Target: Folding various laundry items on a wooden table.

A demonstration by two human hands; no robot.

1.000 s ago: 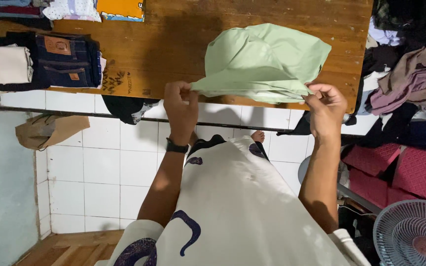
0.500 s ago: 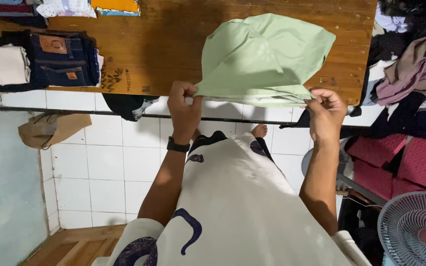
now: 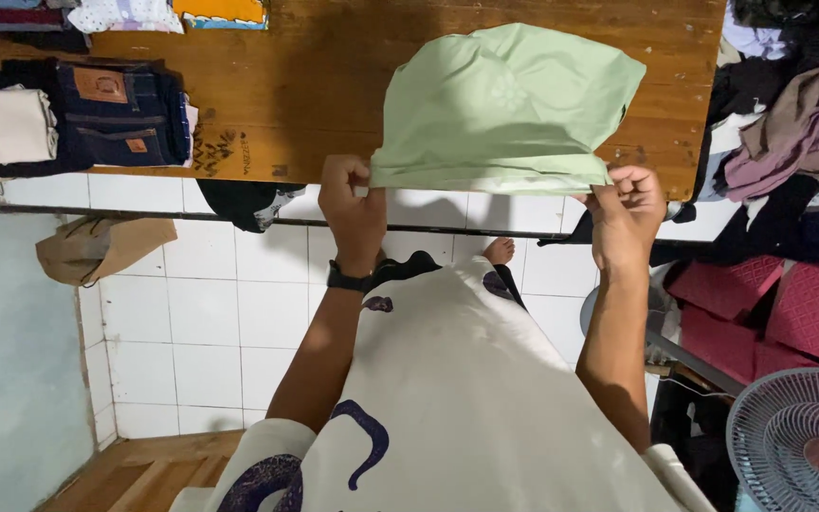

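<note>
A pale green garment (image 3: 509,104) hangs billowed over the near edge of the wooden table (image 3: 315,85). My left hand (image 3: 351,213), with a black watch on its wrist, pinches the garment's left corner. On the other side my right hand (image 3: 626,216) pinches the right corner. The lower hem is stretched level between both hands, just in front of the table's edge. The rest of the cloth bulges up over the tabletop.
Folded dark jeans (image 3: 120,114) and a cream folded cloth (image 3: 4,125) lie at the table's left end. A heap of loose clothes (image 3: 798,123) fills the right. A fan (image 3: 798,446) stands at lower right, a brown paper bag (image 3: 97,248) on the white tiled floor.
Both hands have pulled the hem straighter and more level. The right hand rose slightly; the green cloth puffed up higher over the table.
</note>
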